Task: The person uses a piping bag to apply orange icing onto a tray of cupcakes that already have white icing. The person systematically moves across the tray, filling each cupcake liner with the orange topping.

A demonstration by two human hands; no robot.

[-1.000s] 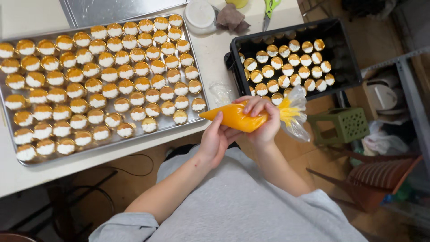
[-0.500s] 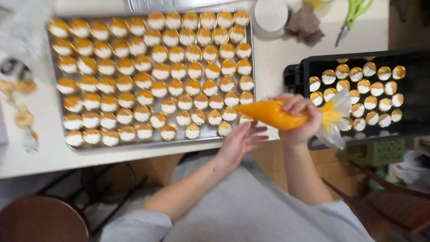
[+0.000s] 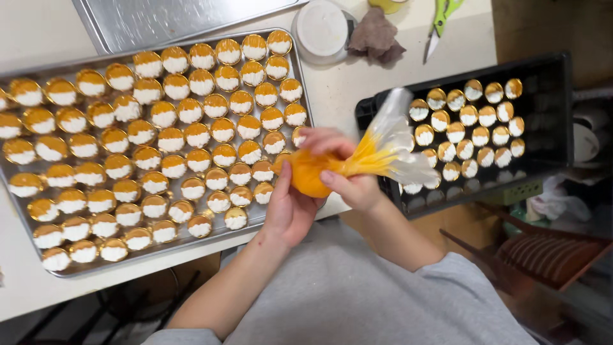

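Steel-grey and wide, the baking tray (image 3: 38, 252) filled the left half of the frame, packed with rows of small round tartlets (image 3: 167, 166) in gold foil cups, each half white and half orange on top. A black crate (image 3: 555, 115) sat at the right of the frame with more of the same tartlets in rows. A second, bare metal tray (image 3: 166, 19) lay at the top edge, and beside it a round white lid (image 3: 319, 29), a crumpled brown cloth (image 3: 377, 35) and green-handled scissors (image 3: 440, 19).

At the centre, between tray and crate, the piping bag (image 3: 313, 176) of orange filling was held in both hands. The right hand (image 3: 348, 172) was closed around its twisted neck, with the clear plastic tail fanning up to the right. The left hand (image 3: 290, 207) was half open and cupped under the bag's bulging body, thumb pressed against its side.

Half a second before, the left hand had hung free below the bag with fingers spread, and the bag had pointed left as a long cone; now it looked bunched and rounder.
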